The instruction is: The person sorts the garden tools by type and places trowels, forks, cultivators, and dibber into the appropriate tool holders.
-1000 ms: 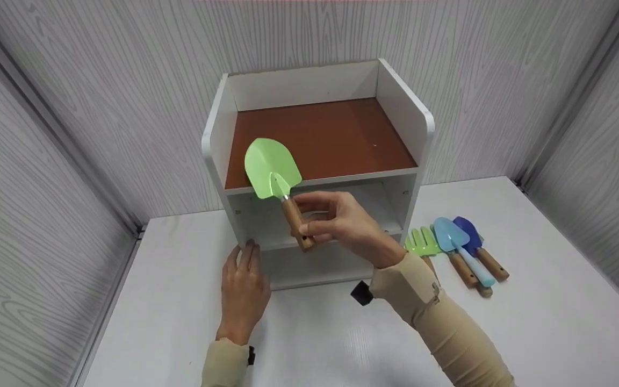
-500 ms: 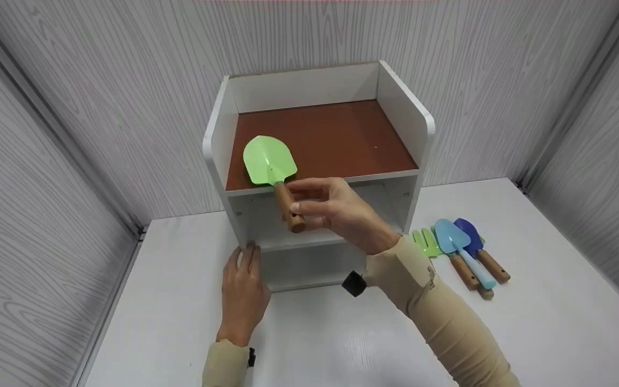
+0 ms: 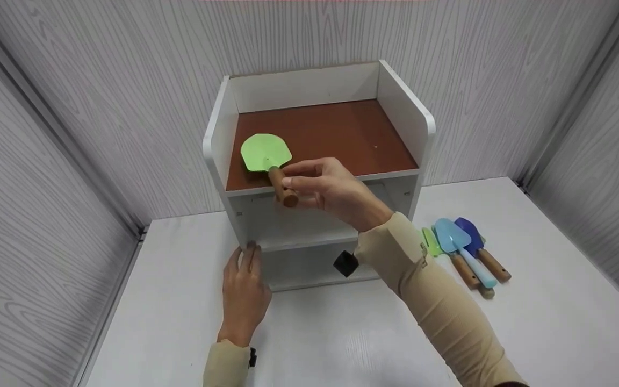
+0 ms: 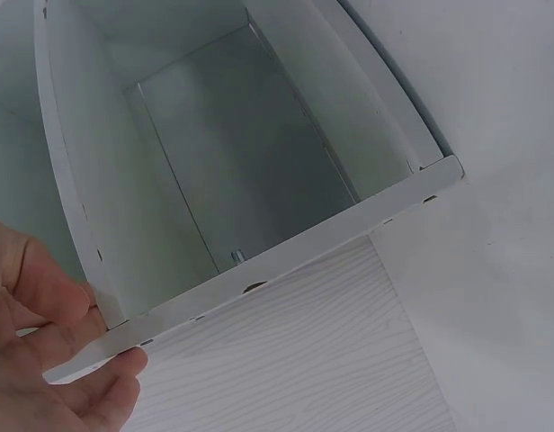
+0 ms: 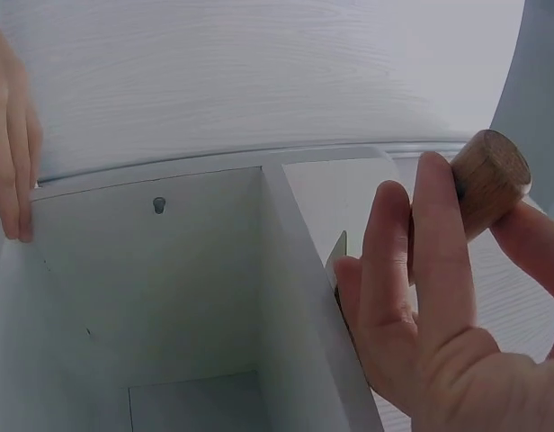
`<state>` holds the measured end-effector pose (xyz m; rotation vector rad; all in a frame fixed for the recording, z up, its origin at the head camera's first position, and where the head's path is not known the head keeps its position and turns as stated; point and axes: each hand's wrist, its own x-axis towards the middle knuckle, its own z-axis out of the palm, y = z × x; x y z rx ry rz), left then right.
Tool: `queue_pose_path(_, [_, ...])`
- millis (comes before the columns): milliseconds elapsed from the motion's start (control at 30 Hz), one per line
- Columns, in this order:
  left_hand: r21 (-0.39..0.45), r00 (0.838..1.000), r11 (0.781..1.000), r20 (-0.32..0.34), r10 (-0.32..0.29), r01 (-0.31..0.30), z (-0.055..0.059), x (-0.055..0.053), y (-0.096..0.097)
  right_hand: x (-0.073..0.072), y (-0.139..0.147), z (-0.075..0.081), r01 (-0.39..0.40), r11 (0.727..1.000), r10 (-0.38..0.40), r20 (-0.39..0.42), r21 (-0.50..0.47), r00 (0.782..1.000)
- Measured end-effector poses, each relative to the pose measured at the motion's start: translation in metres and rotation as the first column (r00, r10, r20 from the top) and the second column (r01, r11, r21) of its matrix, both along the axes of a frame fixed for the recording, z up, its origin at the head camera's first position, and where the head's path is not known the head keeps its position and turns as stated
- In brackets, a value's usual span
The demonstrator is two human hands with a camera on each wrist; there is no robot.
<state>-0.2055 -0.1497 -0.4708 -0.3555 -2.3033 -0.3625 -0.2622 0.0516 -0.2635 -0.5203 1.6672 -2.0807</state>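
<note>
My right hand holds a hand trowel by its wooden handle. The trowel's light green blade is over the left front of the brown top of a white shelf unit; whether it touches the surface I cannot tell. In the right wrist view the handle's round end sticks out between fingers and thumb. My left hand grips the front edge of the unit's left side panel, with fingers on both sides of it in the left wrist view.
Right of the unit, several garden tools lie in a pile on the white table: a light blue trowel, a dark blue tool and a green fork partly behind my right sleeve. Grey wood-patterned walls enclose the table.
My right hand has moved up and forward with the green trowel, whose blade has tilted flatter over the brown top. The left hand stays on the side panel.
</note>
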Motion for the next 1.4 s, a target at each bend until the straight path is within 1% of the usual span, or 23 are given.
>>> queue_pose_path(267, [-0.007, 1.000, 1.000, 0.003, -0.005, 0.005, 0.000, 0.000, 0.001, -0.010, -0.007, 0.012, 0.065, 0.994, -0.072, 0.081, 0.085, 0.994])
queue_pose_path(500, [-0.011, 0.999, 1.000, -0.036, -0.008, 0.007, -0.002, -0.002, -0.001, -0.020, -0.018, 0.018, 0.095, 0.992, -0.103, 0.089, 0.088, 0.991])
queue_pose_path(633, [0.001, 1.000, 1.000, -0.022, -0.016, 0.016, -0.002, -0.001, -0.001, -0.024, -0.023, 0.020, 0.100, 0.993, -0.107, 0.105, 0.067, 0.989])
queue_pose_path(700, [0.006, 1.000, 1.000, -0.012, -0.019, 0.019, -0.002, 0.000, -0.001, -0.024, -0.024, 0.020, 0.091, 0.994, -0.097, 0.107, 0.053, 0.990])
queue_pose_path(800, [0.007, 1.000, 1.000, -0.010, -0.020, 0.020, -0.001, 0.000, -0.001, -0.024, -0.027, 0.019, 0.077, 0.996, -0.080, 0.096, 0.033, 0.992])
queue_pose_path(900, [0.009, 1.000, 1.000, -0.013, -0.022, 0.022, -0.002, 0.000, -0.001, -0.025, -0.029, 0.017, 0.087, 0.996, -0.088, 0.084, 0.021, 0.993])
queue_pose_path(1133, [0.001, 1.000, 1.000, -0.013, -0.020, 0.020, -0.002, 0.000, -0.001, -0.027, -0.036, 0.015, 0.190, 0.980, -0.193, 0.082, 0.053, 0.978])
queue_pose_path(1267, [0.003, 1.000, 1.000, -0.018, -0.021, 0.021, -0.003, -0.001, -0.002, -0.026, -0.041, 0.016, 0.222, 0.972, -0.227, 0.065, 0.083, 0.972])
queue_pose_path(1400, [0.013, 0.999, 1.000, -0.022, -0.026, 0.026, -0.005, 0.000, -0.004, -0.026, -0.048, 0.015, 0.243, 0.960, -0.249, 0.024, 0.136, 0.968])
